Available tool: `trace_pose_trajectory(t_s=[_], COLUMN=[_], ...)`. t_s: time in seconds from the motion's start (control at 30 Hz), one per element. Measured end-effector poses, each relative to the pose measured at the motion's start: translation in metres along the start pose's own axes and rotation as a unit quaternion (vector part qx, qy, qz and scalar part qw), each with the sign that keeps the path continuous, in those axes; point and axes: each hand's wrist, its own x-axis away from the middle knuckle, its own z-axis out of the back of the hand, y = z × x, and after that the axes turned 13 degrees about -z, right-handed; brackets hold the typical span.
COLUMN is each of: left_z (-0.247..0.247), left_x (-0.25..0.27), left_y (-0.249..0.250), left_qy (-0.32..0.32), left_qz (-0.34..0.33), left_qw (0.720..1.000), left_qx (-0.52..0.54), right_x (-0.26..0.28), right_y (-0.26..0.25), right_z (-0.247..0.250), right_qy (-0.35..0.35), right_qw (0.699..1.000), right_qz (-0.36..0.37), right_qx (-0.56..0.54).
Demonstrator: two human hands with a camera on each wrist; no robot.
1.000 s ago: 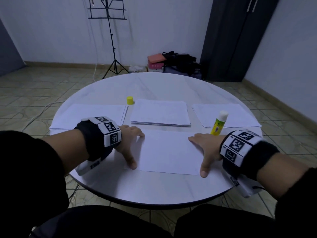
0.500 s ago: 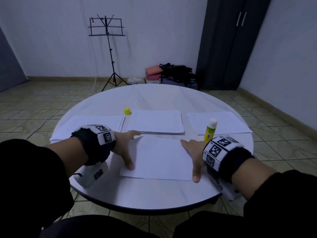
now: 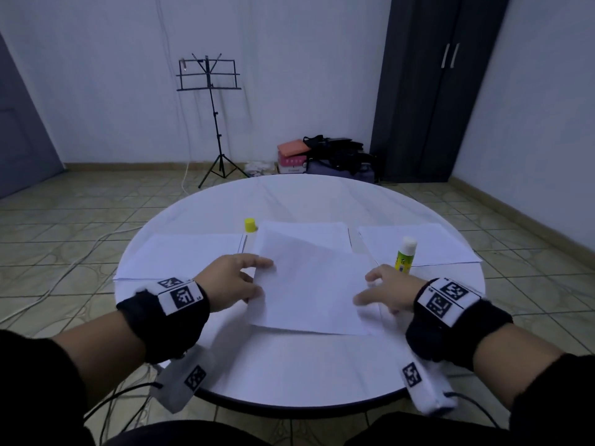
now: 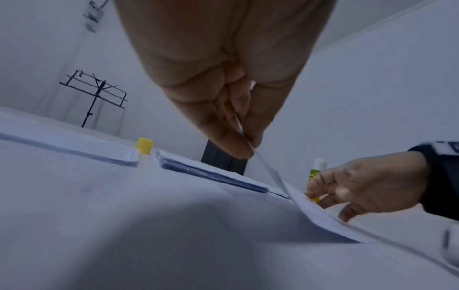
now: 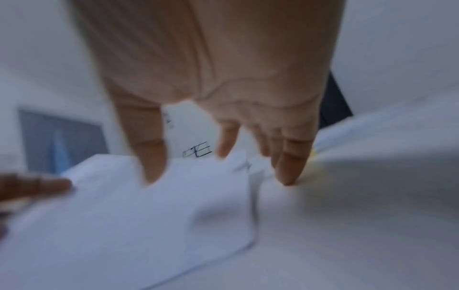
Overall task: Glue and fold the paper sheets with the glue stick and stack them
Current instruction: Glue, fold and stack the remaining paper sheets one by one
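White plaster walls, dim bluish light. Floor of beige-green tiles with dark grout, wooden skirting along wall foot. Dark tall wardrobe upper right of frame, two pale vertical handles. Grey door at left edge. Black music stand on tripod upper centre-left, against back wall. Pile of bags and pink-orange boxes on floor beside wardrobe. Pale cable trailing across floor at left. Round white table at centre.
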Motion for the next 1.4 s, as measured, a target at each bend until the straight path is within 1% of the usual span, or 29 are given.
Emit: trace_pose_trajectory(t_s=[0.03,0.07,0.1,0.2,0.27,0.33,0.37,0.43,0.5,0.6,0.63,0.7,0.73,0.83,1.0,1.13,1.23,1.27,1.33,1.4], left_z=[0.004,0.008,0.011,0.017,0.019,0.021,0.021,0.021,0.020,0.015,0.013,0.009,0.008,0.003,0.002,0.001,-0.001,-0.002,-0.007,-0.013], left_x=[-0.002,-0.005,-0.008,-0.024,-0.042,-0.065,-0.076,-0.098,-0.117,-0.136,-0.141,-0.147,-0.149,-0.151,-0.152,-0.144,-0.137,-0.134,-0.127,-0.121], left_y=[0.000,0.000,0.000,-0.003,-0.005,-0.009,-0.010,-0.013,-0.015,-0.019,-0.020,-0.023,-0.025,-0.031,-0.027,-0.021,-0.014,-0.011,-0.001,0.013], left_qy=[0.018,0.032,0.044,0.068,0.090,0.103,0.104,0.085,0.024,-0.087,-0.112,-0.139,-0.145,-0.150,-0.159,-0.165,-0.165,-0.164,-0.160,-0.158], left_qz=[-0.009,-0.017,-0.023,-0.021,-0.014,-0.010,-0.006,0.009,0.030,0.072,0.081,0.092,0.096,0.106,0.102,0.096,0.097,0.094,0.081,0.057], left_qw=[1.000,0.999,0.999,0.997,0.996,0.994,0.993,0.993,0.987,0.963,0.955,0.944,0.939,0.925,0.905,0.894,0.889,0.886,0.879,0.872], left_qx=[-0.004,-0.005,-0.002,0.004,-0.004,-0.032,-0.046,-0.083,-0.154,-0.244,-0.263,-0.286,-0.298,-0.334,-0.382,-0.406,-0.416,-0.424,-0.441,-0.459], right_x=[-0.002,-0.005,-0.008,-0.020,-0.025,-0.030,-0.034,-0.042,-0.057,-0.073,-0.076,-0.077,-0.077,-0.079,-0.092,-0.086,-0.072,-0.065,-0.057,-0.051], right_y=[-0.003,-0.007,-0.010,-0.023,-0.036,-0.052,-0.060,-0.076,-0.089,-0.102,-0.103,-0.103,-0.101,-0.097,-0.097,-0.095,-0.091,-0.089,-0.088,-0.081], right_z=[-0.002,-0.004,-0.006,-0.011,-0.011,-0.010,-0.008,-0.004,-0.001,-0.001,0.000,0.004,0.005,0.010,0.003,0.002,0.000,-0.001,-0.006,-0.011], right_qy=[-0.005,-0.009,-0.006,0.001,0.038,0.086,0.097,0.100,0.094,0.079,0.082,0.086,0.080,0.075,0.111,0.114,0.137,0.146,0.129,0.089], right_qw=[0.996,0.990,0.989,0.990,0.991,0.992,0.993,0.995,0.993,0.975,0.967,0.961,0.960,0.961,0.961,0.946,0.932,0.932,0.941,0.948], right_qz=[-0.016,-0.022,-0.017,0.022,0.037,0.031,0.032,0.025,0.013,-0.015,-0.026,-0.049,-0.056,-0.049,-0.024,-0.014,-0.005,0.000,0.011,0.018], right_qx=[-0.085,-0.140,-0.148,-0.138,-0.119,-0.082,-0.063,0.005,0.076,0.208,0.240,0.260,0.262,0.263,0.253,0.303,0.335,0.331,0.314,0.304])
